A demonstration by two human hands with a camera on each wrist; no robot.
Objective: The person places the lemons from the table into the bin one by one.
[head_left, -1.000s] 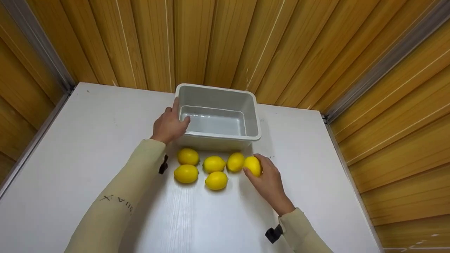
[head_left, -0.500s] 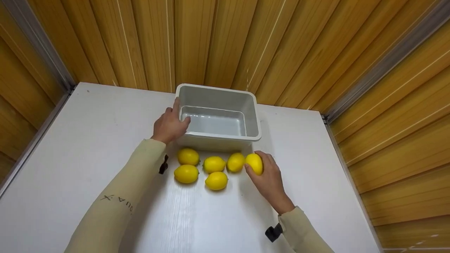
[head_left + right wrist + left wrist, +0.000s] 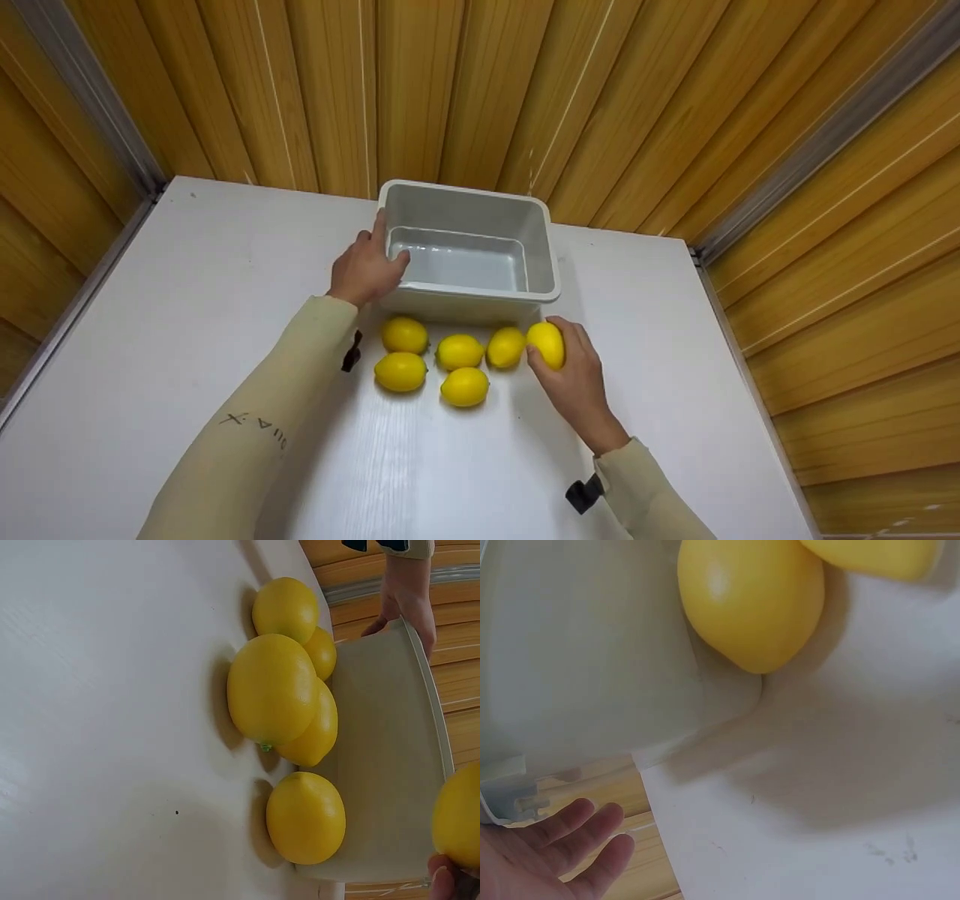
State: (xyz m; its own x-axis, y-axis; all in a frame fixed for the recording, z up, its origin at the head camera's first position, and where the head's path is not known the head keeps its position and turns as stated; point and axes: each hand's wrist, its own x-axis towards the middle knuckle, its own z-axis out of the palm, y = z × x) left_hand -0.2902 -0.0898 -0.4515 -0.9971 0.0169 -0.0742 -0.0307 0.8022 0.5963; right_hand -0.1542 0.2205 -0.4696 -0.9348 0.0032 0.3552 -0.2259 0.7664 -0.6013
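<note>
My right hand (image 3: 577,379) grips a yellow lemon (image 3: 546,346) off the table, by the near right corner of a light grey plastic tub (image 3: 472,306). In the right wrist view, this lemon (image 3: 459,816) appears at the right edge with a fingertip against it. My left hand (image 3: 367,270) holds the tub's left rim, thumb over the inside and fingers outside. Several of those fingers (image 3: 592,840) show loosely bent in the left wrist view. On the table before the tub lie several more lemons (image 3: 463,387), including one (image 3: 506,347) beside the held lemon.
The white table (image 3: 247,262) carries the tub and lemons. Wood-patterned panels (image 3: 450,90) stand behind it and at both sides, with grey metal strips at the corners. The bare tub floor (image 3: 457,264) is visible.
The lemon in my right hand has risen slightly, moving a little away from me and to the right. My left hand stays on the tub's rim. The other lemons lie as before.
</note>
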